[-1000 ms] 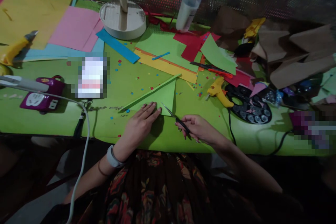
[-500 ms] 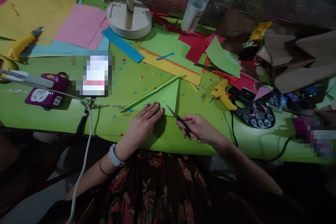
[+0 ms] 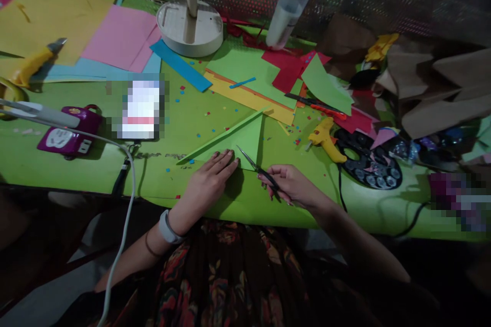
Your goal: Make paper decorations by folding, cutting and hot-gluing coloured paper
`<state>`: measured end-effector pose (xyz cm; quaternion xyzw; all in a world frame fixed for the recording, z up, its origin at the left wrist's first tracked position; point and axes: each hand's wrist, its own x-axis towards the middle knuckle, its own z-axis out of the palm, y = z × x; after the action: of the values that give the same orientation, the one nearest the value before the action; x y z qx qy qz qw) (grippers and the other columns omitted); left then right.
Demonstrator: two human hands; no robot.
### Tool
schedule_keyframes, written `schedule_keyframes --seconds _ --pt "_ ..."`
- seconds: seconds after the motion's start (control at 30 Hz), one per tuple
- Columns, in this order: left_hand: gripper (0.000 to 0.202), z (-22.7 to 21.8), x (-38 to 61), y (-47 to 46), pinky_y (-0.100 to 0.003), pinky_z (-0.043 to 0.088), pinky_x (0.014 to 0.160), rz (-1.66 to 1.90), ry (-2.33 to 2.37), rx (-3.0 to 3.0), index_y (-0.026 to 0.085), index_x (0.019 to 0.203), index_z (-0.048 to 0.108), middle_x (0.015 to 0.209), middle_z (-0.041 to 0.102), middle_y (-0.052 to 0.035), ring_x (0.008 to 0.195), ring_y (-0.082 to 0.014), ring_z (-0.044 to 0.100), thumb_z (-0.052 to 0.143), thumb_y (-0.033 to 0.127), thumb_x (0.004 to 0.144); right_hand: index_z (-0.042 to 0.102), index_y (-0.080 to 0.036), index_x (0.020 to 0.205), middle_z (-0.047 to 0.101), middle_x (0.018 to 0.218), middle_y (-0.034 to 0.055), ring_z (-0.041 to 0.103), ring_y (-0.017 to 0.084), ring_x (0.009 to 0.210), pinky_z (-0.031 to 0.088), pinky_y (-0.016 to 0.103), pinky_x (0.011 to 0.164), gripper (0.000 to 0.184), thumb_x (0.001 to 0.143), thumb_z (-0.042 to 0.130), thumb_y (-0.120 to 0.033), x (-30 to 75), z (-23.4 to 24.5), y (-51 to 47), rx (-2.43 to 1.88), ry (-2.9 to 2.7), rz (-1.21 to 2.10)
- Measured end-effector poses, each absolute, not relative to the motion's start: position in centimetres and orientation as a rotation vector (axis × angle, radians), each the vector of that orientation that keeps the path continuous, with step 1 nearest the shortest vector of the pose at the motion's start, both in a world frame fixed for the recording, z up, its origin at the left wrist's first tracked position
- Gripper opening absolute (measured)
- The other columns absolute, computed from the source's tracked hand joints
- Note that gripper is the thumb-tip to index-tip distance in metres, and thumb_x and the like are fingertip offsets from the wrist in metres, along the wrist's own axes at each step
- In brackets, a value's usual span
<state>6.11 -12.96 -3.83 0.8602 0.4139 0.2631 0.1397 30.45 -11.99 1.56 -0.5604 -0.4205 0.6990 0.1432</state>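
Note:
A folded light-green paper triangle (image 3: 247, 138) lies on the green table in front of me, its long upper edge raised as a narrow fold. My left hand (image 3: 210, 176) rests flat on the paper's lower edge, fingers stretched out. In my right hand (image 3: 284, 184) is a pair of scissors (image 3: 256, 164) with dark handles. Their pointed metal blades lie over the lower right part of the paper, tips toward the upper left. The blades look closed together. Part of the handles is hidden by my fingers.
Behind the triangle lie paper sheets (image 3: 245, 66), a blue strip (image 3: 180, 66) and a red-handled cutter (image 3: 326, 108). At right are a yellow glue gun (image 3: 326, 138) and a black palette (image 3: 370, 163). A glowing phone (image 3: 141, 110), purple power socket (image 3: 69, 133) and white cable (image 3: 132, 179) are left.
Almost nothing differs. The whole view has shifted very slightly, while both hands, the scissors and the green paper keep their places.

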Motion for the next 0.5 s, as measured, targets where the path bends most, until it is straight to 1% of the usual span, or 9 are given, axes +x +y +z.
schedule_keyframes --seconds 0.1,0.27,0.4,0.5 --pt "0.058 -3.6 6.1 -13.0 -0.049 0.042 0.113 0.75 1.208 2.495 0.011 0.133 0.058 0.143 0.055 -0.019 0.136 -0.0264 0.049 0.042 -0.005 0.08 0.058 -0.018 0.073 0.063 0.054 -0.0041 0.033 0.003 0.03 0.024 0.018 0.031 0.042 0.071 0.077 -0.055 30.2 1.8 -11.8 -1.637 -1.215 2.007" --pt "0.055 -3.4 6.1 -13.0 -0.048 0.044 0.112 0.732 1.197 2.561 0.005 0.129 0.06 0.14 0.056 -0.0219 0.134 -0.0288 0.051 0.043 -0.005 0.079 0.058 -0.018 0.072 0.064 0.056 -0.0031 0.036 0.003 0.031 0.027 0.018 0.031 0.043 0.07 0.077 -0.057 29.6 2.0 -11.3 -1.663 -1.246 1.995" --pt "0.053 -3.8 6.3 -12.9 -0.049 0.046 0.111 0.751 1.215 2.557 0.007 0.129 0.06 0.14 0.057 -0.0211 0.133 -0.029 0.052 0.043 -0.005 0.08 0.057 -0.019 0.07 0.062 0.054 -0.004 0.035 0.003 0.031 0.027 0.019 0.03 0.044 0.071 0.075 -0.059 29.4 2.0 -11.2 -1.659 -1.252 1.984" --pt "0.05 -2.8 6.3 -13.0 -0.048 0.047 0.109 0.791 1.213 2.529 0.01 0.129 0.061 0.14 0.056 -0.0205 0.132 -0.0287 0.054 0.045 -0.001 0.083 0.056 -0.019 0.069 0.062 0.053 -0.004 0.034 0.003 0.031 0.027 0.018 0.03 0.044 0.069 0.077 -0.058 29.5 2.0 -11.4 -1.649 -1.237 1.959"
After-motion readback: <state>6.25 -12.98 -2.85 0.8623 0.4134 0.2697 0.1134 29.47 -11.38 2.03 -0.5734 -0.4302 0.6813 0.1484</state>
